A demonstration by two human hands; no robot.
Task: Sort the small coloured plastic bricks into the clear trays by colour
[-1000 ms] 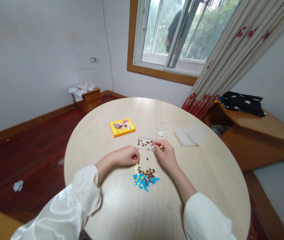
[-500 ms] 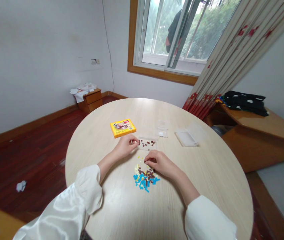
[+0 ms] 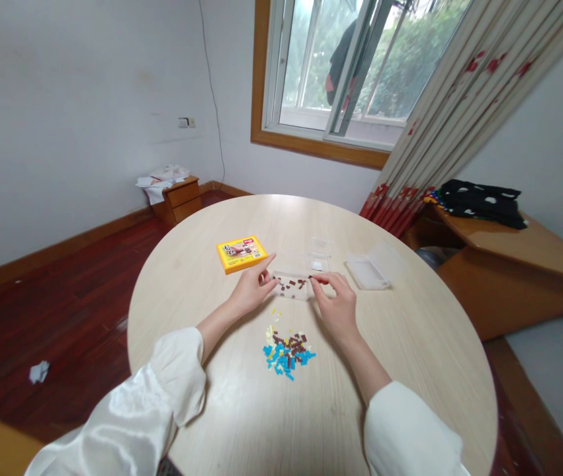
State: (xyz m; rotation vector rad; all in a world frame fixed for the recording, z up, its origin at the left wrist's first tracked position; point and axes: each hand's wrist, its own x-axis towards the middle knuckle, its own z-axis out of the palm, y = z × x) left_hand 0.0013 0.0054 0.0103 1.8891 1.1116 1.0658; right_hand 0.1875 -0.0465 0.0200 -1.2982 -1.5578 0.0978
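A shallow clear plastic tray [image 3: 286, 295] holds several small dark-brown toy bricks [image 3: 292, 283]. My left hand [image 3: 250, 291] is at its left end, thumb and a curled finger closed on the edge, the index finger stretched out past it. At the right end, my right hand [image 3: 335, 301] is closed in a pinch, with a tiny dark-brown brick [image 3: 310, 277] at the fingertips. Nearer to me lies a loose pile of blue bricks [image 3: 286, 360], brown bricks [image 3: 297, 341] and pale-yellow bricks [image 3: 270, 334].
A yellow box [image 3: 241, 254] lies behind my left hand. Small clear plastic pieces [image 3: 319, 261] and a whitish plastic tray [image 3: 368, 272] are at the back right of the round wooden table [image 3: 400, 370].
My right hand has moved from above the brick pile up to the tray's right end, a small brown brick in its fingertips. My left index finger has straightened away from the thumb.
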